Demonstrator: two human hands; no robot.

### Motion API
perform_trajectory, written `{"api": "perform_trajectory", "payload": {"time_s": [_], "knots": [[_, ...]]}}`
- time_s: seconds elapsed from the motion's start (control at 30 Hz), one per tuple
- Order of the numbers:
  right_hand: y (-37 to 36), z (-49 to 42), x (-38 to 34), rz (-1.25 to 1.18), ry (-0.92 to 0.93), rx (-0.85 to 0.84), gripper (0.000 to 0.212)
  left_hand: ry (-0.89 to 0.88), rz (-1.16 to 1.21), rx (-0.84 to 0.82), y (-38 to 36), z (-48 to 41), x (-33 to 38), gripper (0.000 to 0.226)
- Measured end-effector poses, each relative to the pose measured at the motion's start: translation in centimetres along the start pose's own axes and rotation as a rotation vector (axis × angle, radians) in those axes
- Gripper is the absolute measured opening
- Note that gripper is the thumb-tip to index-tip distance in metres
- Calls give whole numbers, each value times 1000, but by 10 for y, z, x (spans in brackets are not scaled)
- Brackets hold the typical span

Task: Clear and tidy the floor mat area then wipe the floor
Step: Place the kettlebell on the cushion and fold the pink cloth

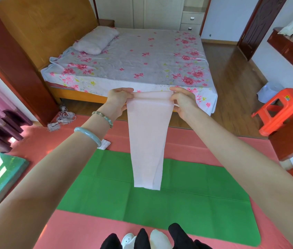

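No readable text anywhere, only an illegible sticker (287, 97) on the red stool (284, 112), right of the fingers.

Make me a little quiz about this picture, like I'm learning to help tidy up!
1. True or false: the left hand and the right hand each hold a top corner of the pale pink cloth.
2. What colour is the mat lying under the hanging cloth? A) blue B) green C) yellow
3. Fill in: the plastic stool on the right is ____.

Key
1. True. The cloth hangs down from both hands.
2. B, green; it lies on a larger pink mat.
3. Orange-red.
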State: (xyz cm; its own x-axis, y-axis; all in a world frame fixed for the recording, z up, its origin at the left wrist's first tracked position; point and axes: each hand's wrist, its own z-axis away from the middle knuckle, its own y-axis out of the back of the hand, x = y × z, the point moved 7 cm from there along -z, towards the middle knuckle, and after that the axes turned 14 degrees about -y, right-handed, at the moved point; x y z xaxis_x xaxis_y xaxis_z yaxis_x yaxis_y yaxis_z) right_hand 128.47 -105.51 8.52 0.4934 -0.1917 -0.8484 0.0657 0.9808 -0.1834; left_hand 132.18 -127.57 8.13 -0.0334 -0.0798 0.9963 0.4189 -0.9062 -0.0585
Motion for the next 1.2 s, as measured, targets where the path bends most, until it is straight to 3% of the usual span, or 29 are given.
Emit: {"api": "perform_trajectory", "payload": {"time_s": [0.17,0.33,0.73,1.2], "knots": [[4,0,-8,58,23,-18,28,-16,11,6,4,-1,-2,28],[6,-2,-3,8,-2,-41,16,-85,-21,-18,5,-6,3,17],[-5,-8,-2,111,4,-47,21,-180,-167,-40,16,-13,13,17],[-16,-7,-20,215,148,-14,30,-253,-284,-27,23,-18,28,22]]}}
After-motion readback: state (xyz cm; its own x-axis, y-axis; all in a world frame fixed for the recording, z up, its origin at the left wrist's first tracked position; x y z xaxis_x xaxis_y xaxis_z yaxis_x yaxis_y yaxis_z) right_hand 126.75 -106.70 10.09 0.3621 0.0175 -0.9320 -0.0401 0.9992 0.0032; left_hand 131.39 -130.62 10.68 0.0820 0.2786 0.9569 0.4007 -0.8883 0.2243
